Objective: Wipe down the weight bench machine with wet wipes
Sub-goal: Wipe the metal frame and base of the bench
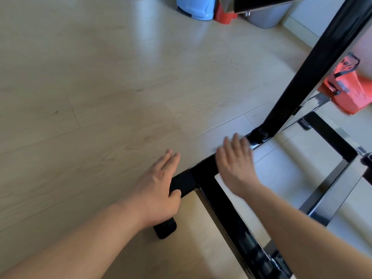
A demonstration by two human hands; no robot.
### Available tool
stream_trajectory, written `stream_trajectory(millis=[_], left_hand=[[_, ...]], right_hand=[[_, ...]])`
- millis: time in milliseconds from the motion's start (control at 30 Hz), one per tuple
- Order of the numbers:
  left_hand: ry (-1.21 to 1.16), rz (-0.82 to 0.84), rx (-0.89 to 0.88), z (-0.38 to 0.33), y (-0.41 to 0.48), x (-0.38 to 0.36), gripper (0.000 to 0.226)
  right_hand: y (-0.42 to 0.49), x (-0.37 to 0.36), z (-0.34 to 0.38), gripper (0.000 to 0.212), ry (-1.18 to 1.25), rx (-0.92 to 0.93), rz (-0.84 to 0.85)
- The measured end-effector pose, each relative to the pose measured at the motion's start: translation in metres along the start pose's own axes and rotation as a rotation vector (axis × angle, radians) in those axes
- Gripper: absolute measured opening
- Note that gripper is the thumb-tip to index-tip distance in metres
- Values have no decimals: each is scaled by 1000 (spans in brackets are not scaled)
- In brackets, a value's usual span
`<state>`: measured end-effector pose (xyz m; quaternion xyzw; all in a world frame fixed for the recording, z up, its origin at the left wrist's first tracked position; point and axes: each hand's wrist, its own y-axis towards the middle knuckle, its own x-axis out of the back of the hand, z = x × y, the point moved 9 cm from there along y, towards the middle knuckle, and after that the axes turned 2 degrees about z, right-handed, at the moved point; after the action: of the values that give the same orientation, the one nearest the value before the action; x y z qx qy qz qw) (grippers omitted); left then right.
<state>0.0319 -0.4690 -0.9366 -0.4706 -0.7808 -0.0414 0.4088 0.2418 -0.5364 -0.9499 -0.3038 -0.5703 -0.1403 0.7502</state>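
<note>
Head cam: the weight bench machine's glossy black steel base frame (203, 168) is seen lying flat on the pale wood-plank floor (100, 97). Its cross bar runs lower-left to upper-right, with a long rail branching toward the bottom right. A black upright post (314, 63) leans up to the top right. The left hand (159, 190) is laid on the bar's capped end, fingers straight, thumb hooked over it. The right hand (235, 162), blurred, is spread flat on the bar near the post; a wipe underneath can't be made out. Loads of open floor is left on the left side, and an orange plastic bag (348, 91) sits right of the post.
</note>
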Motion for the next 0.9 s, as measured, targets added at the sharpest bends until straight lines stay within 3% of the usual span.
stream_trajectory(millis=[100,167,367,467,567,633,700,767,900], left_hand=[[-20,9,6,5,1,-3,85],[-45,4,26,11,1,-3,79],[-34,-1,53,20,-4,1,71],[-37,0,55,22,-8,6,72],[-44,-27,61,24,-9,13,70],[-42,-41,73,29,-9,18,67],[-29,-52,95,37,-12,24,65],[-25,-57,118,44,-19,29,62],[-35,-54,144,52,-32,34,62]], right_hand=[[-41,-23,59,89,5,269,33],[-43,-21,61,77,5,322,53],[27,12,-42,64,106,-141,68],[20,7,-26,71,81,-180,22],[-29,-22,53,84,15,55,29],[-77,-41,108,70,-3,273,83],[-97,-48,125,63,-56,375,119],[-78,-39,101,64,-76,320,104],[-38,-18,38,69,1,28,112]])
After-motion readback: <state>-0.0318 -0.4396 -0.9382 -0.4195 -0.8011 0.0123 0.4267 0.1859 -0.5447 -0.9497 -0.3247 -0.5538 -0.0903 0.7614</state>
